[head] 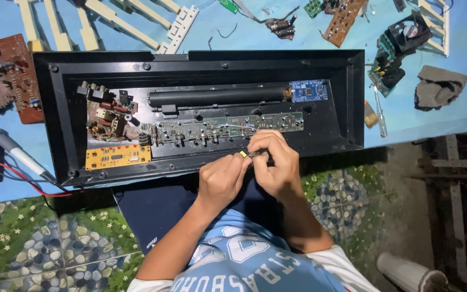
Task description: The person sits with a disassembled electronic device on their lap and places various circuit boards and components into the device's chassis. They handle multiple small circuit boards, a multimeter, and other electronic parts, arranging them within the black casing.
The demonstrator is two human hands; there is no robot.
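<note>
The left hand [221,178] and right hand [274,162] meet knuckle to knuckle at the near rim of the open black case [331,121], both curled shut, pinching a small yellow-tipped part [244,154] between their fingertips. Just beyond lies the long green board [228,127]; a yellow board [118,156] sits left, a soldering iron [12,148] outside the case.

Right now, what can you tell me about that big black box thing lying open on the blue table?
The big black case is a long, shallow shell that looks like plastic, lying open side up across the blue table, its near edge at the table's front. Screws dot its rim. Inside sit a black tube, a long green circuit board, a small blue board, a yellow board and brown parts at the left. Both hands, left and right, work together at its front edge.
</note>
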